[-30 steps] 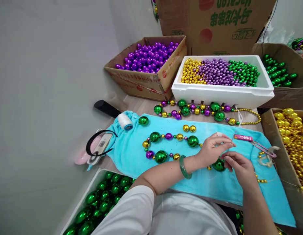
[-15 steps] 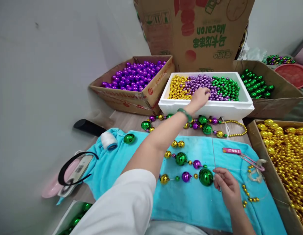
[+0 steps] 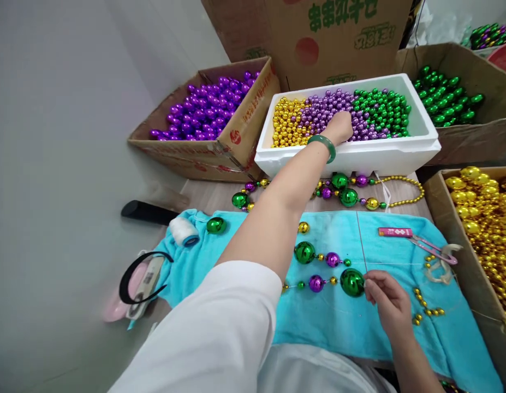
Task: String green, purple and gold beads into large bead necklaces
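Carton (image 3: 240, 136) of purple balls (image 3: 195, 112) sits at upper left. Right of it, the left hand (image 3: 339, 128) dips into the white foam box (image 3: 359, 155), fingers curled on purple beads (image 3: 318, 112); any grip is hidden. Lower right, the right hand (image 3: 386, 300) pinches a thin needle (image 3: 360, 245) beside a big green bead (image 3: 352, 282).

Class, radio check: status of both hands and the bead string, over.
Left hand in white box, on purple beads. Right hand pinches needle beside big green bead on towel. Left forearm crosses the string.
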`<action>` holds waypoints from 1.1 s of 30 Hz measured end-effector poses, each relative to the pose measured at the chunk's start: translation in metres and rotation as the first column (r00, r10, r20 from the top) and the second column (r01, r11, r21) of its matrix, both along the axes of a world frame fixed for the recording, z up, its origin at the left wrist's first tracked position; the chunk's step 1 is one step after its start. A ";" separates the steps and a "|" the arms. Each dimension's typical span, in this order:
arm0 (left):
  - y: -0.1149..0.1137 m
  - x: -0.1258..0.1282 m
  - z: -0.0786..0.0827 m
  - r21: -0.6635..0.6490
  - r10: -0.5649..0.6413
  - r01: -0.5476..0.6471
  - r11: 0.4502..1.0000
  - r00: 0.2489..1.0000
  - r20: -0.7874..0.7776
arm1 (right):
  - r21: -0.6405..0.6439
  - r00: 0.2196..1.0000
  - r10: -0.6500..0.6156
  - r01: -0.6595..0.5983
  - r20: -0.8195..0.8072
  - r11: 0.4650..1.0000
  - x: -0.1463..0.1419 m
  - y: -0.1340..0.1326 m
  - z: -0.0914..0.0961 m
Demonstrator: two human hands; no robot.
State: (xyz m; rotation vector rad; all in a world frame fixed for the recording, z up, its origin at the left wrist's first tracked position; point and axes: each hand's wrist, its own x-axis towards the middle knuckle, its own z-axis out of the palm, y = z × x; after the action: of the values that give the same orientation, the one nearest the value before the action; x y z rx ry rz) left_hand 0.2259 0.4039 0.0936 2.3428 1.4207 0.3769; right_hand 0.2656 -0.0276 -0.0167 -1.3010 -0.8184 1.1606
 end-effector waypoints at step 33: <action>-0.246 -0.135 0.005 -0.557 0.500 0.542 0.629 0.267 0.824 | 0.085 0.969 -0.128 0.112 0.213 0.990 -0.007 -0.005 0.031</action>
State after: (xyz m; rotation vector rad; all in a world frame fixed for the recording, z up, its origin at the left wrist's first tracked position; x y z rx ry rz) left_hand 0.0908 0.1578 0.0985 0.8690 0.5796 0.8031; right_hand 0.2585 -0.0329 0.0142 -1.4141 -0.9194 0.8944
